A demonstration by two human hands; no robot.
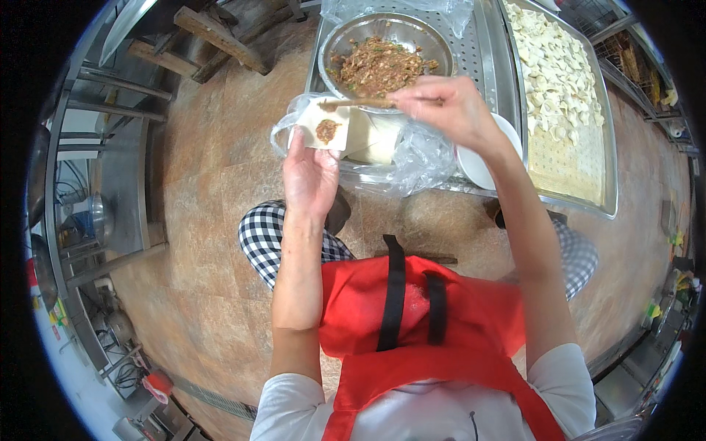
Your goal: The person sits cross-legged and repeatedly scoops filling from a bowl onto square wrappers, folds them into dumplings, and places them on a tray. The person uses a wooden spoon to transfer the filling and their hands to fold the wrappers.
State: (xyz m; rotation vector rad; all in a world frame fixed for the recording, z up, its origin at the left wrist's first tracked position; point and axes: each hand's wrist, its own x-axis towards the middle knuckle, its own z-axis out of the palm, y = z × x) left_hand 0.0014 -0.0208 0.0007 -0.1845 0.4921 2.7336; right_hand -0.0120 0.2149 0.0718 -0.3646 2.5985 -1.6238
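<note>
My left hand (pixel 313 173) supports a square dough wrapper (pixel 338 141) from beneath, with a dab of minced filling (pixel 326 131) on it. My right hand (pixel 441 107), slightly blurred, grips a thin wooden stick (pixel 358 103) whose tip reaches over the wrapper's far edge and carries a little filling. Just beyond both hands, a steel bowl (pixel 429 41) holds a mound of meat filling (pixel 380 66) flecked with green. A stack of wrappers (pixel 378 140) lies in a clear plastic bag (pixel 422 160) between my hands.
A white bowl (pixel 479 168) sits partly under my right forearm. To the right is a metal tray (pixel 611 182) with many folded dumplings (pixel 557 77). The bowl rests on a perforated steel tray (pixel 471 55). Metal shelving (pixel 105 149) stands left, near a wooden stool (pixel 220 38).
</note>
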